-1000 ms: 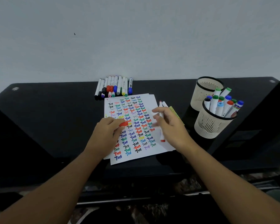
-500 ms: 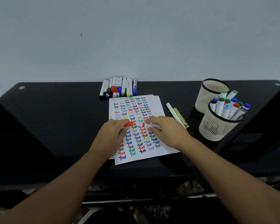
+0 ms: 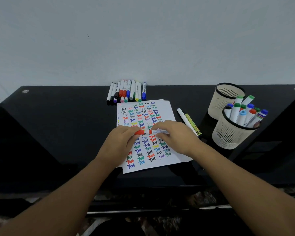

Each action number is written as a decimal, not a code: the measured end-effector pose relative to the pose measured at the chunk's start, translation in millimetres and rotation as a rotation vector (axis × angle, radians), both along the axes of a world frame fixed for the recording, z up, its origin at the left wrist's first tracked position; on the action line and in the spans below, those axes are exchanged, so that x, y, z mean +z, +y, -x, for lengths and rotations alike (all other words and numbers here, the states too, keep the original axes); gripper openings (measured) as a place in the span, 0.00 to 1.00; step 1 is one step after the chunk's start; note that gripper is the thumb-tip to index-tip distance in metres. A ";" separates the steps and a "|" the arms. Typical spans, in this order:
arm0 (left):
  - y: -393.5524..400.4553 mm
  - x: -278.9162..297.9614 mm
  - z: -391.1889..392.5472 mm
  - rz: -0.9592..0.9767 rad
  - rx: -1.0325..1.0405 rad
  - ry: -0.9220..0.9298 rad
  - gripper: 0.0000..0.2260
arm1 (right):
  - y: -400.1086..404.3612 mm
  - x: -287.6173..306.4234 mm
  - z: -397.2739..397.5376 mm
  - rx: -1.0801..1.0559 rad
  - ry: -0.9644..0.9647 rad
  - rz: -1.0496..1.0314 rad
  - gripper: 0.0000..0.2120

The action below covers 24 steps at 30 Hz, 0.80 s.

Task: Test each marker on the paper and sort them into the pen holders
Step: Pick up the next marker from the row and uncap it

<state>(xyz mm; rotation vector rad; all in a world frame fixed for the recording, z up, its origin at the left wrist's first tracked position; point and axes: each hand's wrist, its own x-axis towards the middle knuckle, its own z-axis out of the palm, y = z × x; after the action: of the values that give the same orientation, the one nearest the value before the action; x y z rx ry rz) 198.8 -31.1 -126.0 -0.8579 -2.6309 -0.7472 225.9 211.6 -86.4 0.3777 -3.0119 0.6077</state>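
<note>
Now my left hand (image 3: 121,142) has brought the red cap (image 3: 139,132) to the marker (image 3: 157,132) my right hand (image 3: 174,135) grips; recapping, then sorting.

Black table (image 3: 58,126): paper (image 3: 167,109), markers (image 3: 126,91), holders (image 3: 228,137).

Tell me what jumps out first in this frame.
The paper, centre of the black table, is covered in coloured "Test" scribbles. Over it, left hand and right hand hold a red marker. At right, the nearer pen holder is packed with markers.
</note>
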 end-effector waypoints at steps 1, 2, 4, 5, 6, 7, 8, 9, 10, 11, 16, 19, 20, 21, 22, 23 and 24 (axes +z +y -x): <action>0.2 0.2 -0.8 0.001 -0.006 0.008 0.16 | -1.9 0.6 0.7 0.013 0.001 0.003 0.15; 0.4 0.6 -1.1 -0.003 -0.007 0.012 0.15 | -4.0 1.8 1.2 0.024 0.006 -0.007 0.15; 0.4 0.5 -1.5 -0.019 -0.004 0.026 0.15 | -7.4 3.6 2.3 0.040 0.027 -0.037 0.14; 0.2 0.1 -1.3 -0.022 -0.003 0.034 0.15 | -8.4 4.7 2.8 0.048 0.037 -0.051 0.14; 0.4 0.0 -0.9 -0.022 -0.006 0.040 0.15 | -9.1 5.9 2.8 0.062 0.043 -0.067 0.14; 0.6 -0.4 -0.7 -0.024 -0.012 0.045 0.15 | -9.9 7.0 2.7 0.080 0.045 -0.088 0.15; 1.0 -0.8 -0.7 -0.026 -0.017 0.047 0.16 | -11.2 7.7 2.5 0.103 0.046 -0.115 0.17; 1.2 -1.3 -0.9 -0.027 -0.017 0.042 0.17 | -13.3 8.0 2.3 0.127 0.051 -0.155 0.19; 1.3 -1.5 -1.0 -0.026 -0.010 0.029 0.20 | -15.7 7.5 2.5 0.145 0.063 -0.195 0.20; 1.3 -1.8 -0.6 -0.023 0.006 0.008 0.23 | -17.2 6.6 2.5 0.152 0.076 -0.222 0.21; 2.3 -4.6 3.6 -0.001 0.096 -0.123 0.35 | -15.8 6.3 1.4 0.096 0.030 -0.068 0.27; 3.2 -2.9 3.4 0.027 0.092 -0.100 0.33 | -11.0 5.8 -1.2 0.074 -0.016 -0.016 0.27; 3.6 -2.3 3.2 0.026 0.087 -0.087 0.32 | -10.1 4.9 -1.9 0.068 -0.028 0.004 0.27; 3.6 -2.2 3.4 0.022 0.082 -0.080 0.31 | -10.1 4.1 -3.0 0.061 -0.035 0.035 0.26; 3.5 -2.3 3.9 0.021 0.081 -0.078 0.30 | -10.5 3.1 -4.1 0.052 -0.033 0.081 0.26; 3.3 -2.9 4.7 0.024 0.081 -0.080 0.30 | -10.8 2.6 -5.5 0.036 -0.026 0.133 0.24; 3.4 -3.6 5.5 0.030 0.082 -0.083 0.30 | -10.8 2.1 -6.8 0.020 -0.012 0.183 0.23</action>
<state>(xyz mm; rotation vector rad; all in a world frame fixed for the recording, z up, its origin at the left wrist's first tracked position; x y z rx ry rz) 193.3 -27.7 -129.6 -0.7366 -2.7378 -0.7394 232.8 200.8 -84.3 0.3958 -2.9342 0.8819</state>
